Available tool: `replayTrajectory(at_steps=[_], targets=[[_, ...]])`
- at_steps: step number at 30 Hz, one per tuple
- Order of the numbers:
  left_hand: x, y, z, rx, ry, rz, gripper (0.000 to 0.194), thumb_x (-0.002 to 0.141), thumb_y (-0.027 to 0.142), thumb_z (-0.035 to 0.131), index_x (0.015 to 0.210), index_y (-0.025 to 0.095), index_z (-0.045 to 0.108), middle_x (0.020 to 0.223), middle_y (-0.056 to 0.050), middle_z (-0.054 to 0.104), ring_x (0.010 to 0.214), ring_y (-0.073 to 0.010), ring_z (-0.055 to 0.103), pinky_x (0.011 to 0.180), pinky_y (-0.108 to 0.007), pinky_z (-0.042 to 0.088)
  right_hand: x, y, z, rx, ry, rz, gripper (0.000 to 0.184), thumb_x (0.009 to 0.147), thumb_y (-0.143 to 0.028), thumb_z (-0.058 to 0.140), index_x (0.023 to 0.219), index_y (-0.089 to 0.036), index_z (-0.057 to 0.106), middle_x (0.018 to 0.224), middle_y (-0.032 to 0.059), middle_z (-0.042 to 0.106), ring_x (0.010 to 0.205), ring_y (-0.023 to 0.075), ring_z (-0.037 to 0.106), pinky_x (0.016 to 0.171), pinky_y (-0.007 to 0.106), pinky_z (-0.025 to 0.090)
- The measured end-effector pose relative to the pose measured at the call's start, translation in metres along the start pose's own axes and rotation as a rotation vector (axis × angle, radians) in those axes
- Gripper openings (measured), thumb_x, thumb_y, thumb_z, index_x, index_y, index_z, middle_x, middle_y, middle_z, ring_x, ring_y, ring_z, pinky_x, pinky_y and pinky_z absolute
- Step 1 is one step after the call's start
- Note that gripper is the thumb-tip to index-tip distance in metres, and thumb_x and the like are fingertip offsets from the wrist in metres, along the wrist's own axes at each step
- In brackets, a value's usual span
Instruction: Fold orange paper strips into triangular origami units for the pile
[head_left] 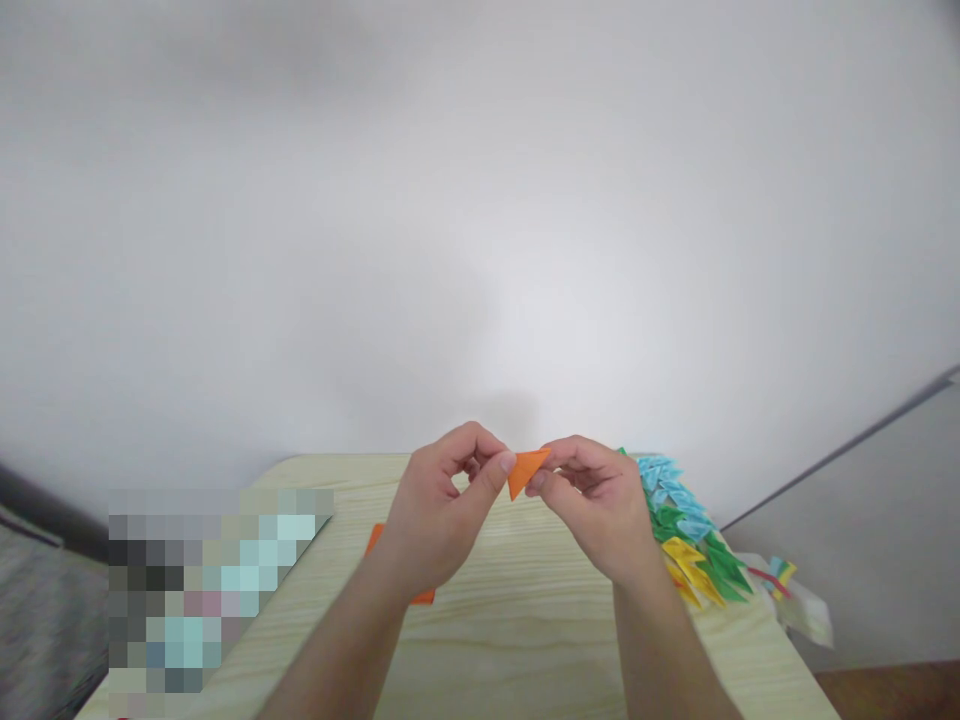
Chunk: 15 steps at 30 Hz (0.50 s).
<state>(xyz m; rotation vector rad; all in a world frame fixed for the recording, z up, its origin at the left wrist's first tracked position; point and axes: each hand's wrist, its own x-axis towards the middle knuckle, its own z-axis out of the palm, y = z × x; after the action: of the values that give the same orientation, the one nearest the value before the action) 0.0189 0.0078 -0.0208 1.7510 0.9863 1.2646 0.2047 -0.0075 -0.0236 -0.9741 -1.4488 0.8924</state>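
Note:
Between my two hands, above the wooden table (510,640), is a small orange piece of folded paper (526,471), triangular with one point downward. My left hand (450,505) pinches its left corner between thumb and forefinger. At the right corner, my right hand (596,505) grips it with thumb and fingertips. More orange paper (423,597) lies on the table, mostly hidden behind my left hand and wrist.
Folded paper pieces stand at the table's right side: light blue (667,490), green (724,570) and yellow (694,568). A blurred-out patch (217,600) covers the table's left side. A pale wall (480,230) rises behind. A white bag-like object (810,615) hangs beyond the right edge.

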Motion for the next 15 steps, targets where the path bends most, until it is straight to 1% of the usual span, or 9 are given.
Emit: replayTrajectory(at_steps=[7, 10, 15], targets=[[0.0002, -0.0017, 0.0018, -0.006, 0.021, 0.009, 0.024, 0.098, 0.036, 0.065, 0.082, 0.02, 0.065, 0.074, 0.0, 0.063, 0.072, -0.0154, 0.056, 0.071, -0.03, 0.045, -0.0003, -0.001, 0.001, -0.007, -0.008, 0.027, 0.004, 0.086, -0.021, 0.074, 0.087, -0.022, 0.078, 0.079, 0.0026, 0.076, 0.073, 0.0173, 0.069, 0.07, 0.029, 0.057], [0.0003, -0.0034, 0.0018, -0.059, 0.021, -0.005, 0.023, 0.097, 0.037, 0.066, 0.082, 0.02, 0.066, 0.074, 0.0, 0.063, 0.071, -0.0151, 0.055, 0.069, -0.029, 0.044, 0.0, -0.0012, 0.0009, -0.003, -0.015, 0.018, 0.005, 0.087, -0.022, 0.073, 0.088, -0.022, 0.078, 0.079, 0.0028, 0.076, 0.073, 0.0173, 0.069, 0.071, 0.03, 0.057], [0.0012, -0.0025, -0.0023, -0.206, -0.055, -0.044, 0.025, 0.096, 0.036, 0.069, 0.079, 0.019, 0.066, 0.07, 0.002, 0.06, 0.067, -0.0123, 0.05, 0.066, -0.027, 0.04, -0.0003, 0.0026, -0.0001, 0.053, -0.038, 0.027, 0.004, 0.087, -0.023, 0.075, 0.09, -0.022, 0.075, 0.081, 0.0028, 0.076, 0.074, 0.0182, 0.071, 0.072, 0.032, 0.057]])
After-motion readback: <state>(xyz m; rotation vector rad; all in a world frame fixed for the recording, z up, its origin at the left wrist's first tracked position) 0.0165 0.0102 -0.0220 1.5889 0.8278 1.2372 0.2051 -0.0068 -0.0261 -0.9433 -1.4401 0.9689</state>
